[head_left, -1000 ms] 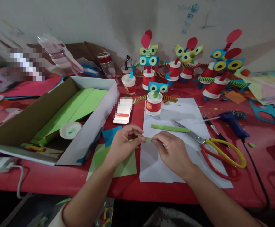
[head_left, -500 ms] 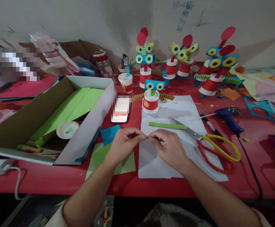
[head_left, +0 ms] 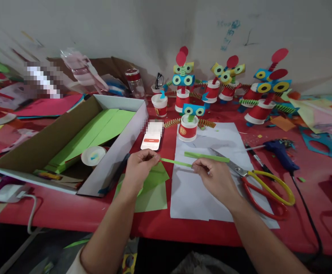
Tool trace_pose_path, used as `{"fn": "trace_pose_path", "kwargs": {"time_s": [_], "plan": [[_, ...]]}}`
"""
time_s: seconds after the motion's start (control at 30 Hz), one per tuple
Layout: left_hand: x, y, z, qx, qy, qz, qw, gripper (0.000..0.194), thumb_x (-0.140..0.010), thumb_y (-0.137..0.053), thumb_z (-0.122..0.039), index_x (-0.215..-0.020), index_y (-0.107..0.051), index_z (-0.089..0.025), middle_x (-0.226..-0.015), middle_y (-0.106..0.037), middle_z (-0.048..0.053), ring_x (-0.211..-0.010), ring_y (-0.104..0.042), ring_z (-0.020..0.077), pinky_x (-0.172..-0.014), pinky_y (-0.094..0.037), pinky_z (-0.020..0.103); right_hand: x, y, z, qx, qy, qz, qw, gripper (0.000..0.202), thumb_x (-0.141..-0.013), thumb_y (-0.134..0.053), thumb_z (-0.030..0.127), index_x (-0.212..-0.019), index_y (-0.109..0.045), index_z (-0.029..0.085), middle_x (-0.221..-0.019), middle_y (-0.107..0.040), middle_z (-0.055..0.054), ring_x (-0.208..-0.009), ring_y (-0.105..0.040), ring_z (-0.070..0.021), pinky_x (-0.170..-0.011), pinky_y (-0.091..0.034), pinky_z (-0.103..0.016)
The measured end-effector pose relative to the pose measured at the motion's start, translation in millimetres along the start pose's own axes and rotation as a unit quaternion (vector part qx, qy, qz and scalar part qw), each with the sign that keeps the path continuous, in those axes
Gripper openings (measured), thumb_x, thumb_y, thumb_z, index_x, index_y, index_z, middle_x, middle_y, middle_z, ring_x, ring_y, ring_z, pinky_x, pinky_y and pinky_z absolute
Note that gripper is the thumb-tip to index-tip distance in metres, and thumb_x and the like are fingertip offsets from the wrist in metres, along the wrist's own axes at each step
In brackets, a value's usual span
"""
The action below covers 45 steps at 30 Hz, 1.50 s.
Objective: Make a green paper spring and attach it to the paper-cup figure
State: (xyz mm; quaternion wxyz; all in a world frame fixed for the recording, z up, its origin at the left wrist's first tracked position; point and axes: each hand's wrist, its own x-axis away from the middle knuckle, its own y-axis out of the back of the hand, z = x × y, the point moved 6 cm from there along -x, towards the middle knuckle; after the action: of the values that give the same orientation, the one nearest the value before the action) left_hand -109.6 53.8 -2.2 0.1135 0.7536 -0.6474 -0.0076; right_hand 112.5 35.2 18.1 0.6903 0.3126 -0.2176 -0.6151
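Between my two hands a narrow green paper strip [head_left: 177,163] is stretched above the white sheet [head_left: 188,194]. My left hand [head_left: 141,167] pinches its left end, over the green paper sheets [head_left: 154,198]. The right end is pinched by my right hand [head_left: 215,177]. Just beyond lies a wider green strip [head_left: 205,156], its right part touching the blades of the scissors [head_left: 241,171], which have one yellow and one red handle. A red and white paper cup figure [head_left: 187,129] with blue eyes and folded arms stands at the sheet's far edge.
Left stands a cardboard box [head_left: 143,114] with green paper and a white cup inside. A phone [head_left: 152,139] lies near it. Several finished cup figures [head_left: 258,112] line the wall. To the right are a blue glue gun [head_left: 282,152], its cord and a black marker [head_left: 258,158].
My hands have moved apart, left hand leftward and right hand rightward, so the green strip between them now shows at length. The whole view has shifted slightly.
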Motion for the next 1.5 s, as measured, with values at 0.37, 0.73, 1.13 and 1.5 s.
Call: {"fn": "trace_pose_path", "kwargs": {"time_s": [0.37,0.73,1.13,1.5], "plan": [[-2,8.4,0,-0.022,-0.020,-0.052,0.998,0.015,-0.065,-0.069,-0.031,-0.061,-0.064,-0.017,-0.057,-0.058,-0.001,-0.056,-0.048,0.0117,-0.054,-0.037,0.024,0,23,-15,0.040,-0.050,-0.061,0.996,0.018,-0.085,-0.059,0.030,-0.071,-0.068,0.022,-0.062,-0.065,0.002,-0.058,-0.057,-0.0159,-0.056,-0.037,-0.027],[0,-6.9,-3,-0.092,-0.084,0.069,0.990,0.019,-0.072,-0.065,-0.036,-0.068,-0.063,-0.018,-0.064,-0.058,-0.001,-0.059,-0.048,0.0125,-0.055,-0.035,0.024,-6,40,-25,0.325,0.070,-0.127,0.934,0.015,-0.081,-0.059,0.008,-0.078,-0.069,0.019,-0.087,-0.066,-0.011,-0.086,-0.051,-0.0255,-0.079,-0.039,-0.040],[1,-41.6,-11,-0.215,-0.119,0.019,0.969,0.021,-0.079,-0.059,-0.031,-0.093,-0.070,-0.019,-0.092,-0.072,0.006,-0.079,-0.063,0.0198,-0.072,-0.047,0.031,84,34,7,0.174,0.199,-0.205,0.942,0.018,-0.088,-0.055,0.011,-0.087,-0.070,0.021,-0.088,-0.066,-0.006,-0.083,-0.058,-0.0204,-0.077,-0.045,-0.036],[142,-71.3,-19,-0.403,-0.473,0.060,0.781,0.022,-0.087,-0.050,-0.010,-0.093,-0.069,-0.019,-0.090,-0.073,0.005,-0.085,-0.060,0.0215,-0.076,-0.044,0.036,103,-2,15,0.213,0.242,-0.091,0.942,0.020,-0.093,-0.051,0.012,-0.095,-0.070,0.016,-0.087,-0.071,-0.007,-0.082,-0.059,-0.0203,-0.073,-0.043,-0.034]]}}
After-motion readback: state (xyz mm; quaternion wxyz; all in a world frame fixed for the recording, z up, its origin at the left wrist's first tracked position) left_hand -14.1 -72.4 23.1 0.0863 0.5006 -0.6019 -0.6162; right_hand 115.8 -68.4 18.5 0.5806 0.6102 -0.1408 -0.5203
